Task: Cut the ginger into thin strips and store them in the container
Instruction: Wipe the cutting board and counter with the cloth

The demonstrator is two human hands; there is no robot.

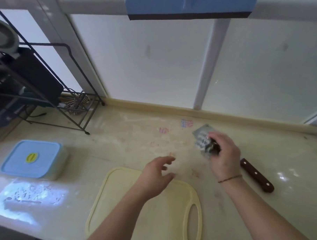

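The right hand (pixel 225 155) gripped the cleaver (pixel 203 140) — left hand (pixel 157 172) spread, empty; setup stage — next, fetching ginger, unseen.

text: none legible | container lid (pixel 32 158) yellow sticker (pixel 31 157): too blurred to read

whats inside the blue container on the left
Cannot tell. The blue container sits on the counter with its lid on, a yellow sticker on top, so the inside is covered. Neither the left hand nor the right hand touches it.
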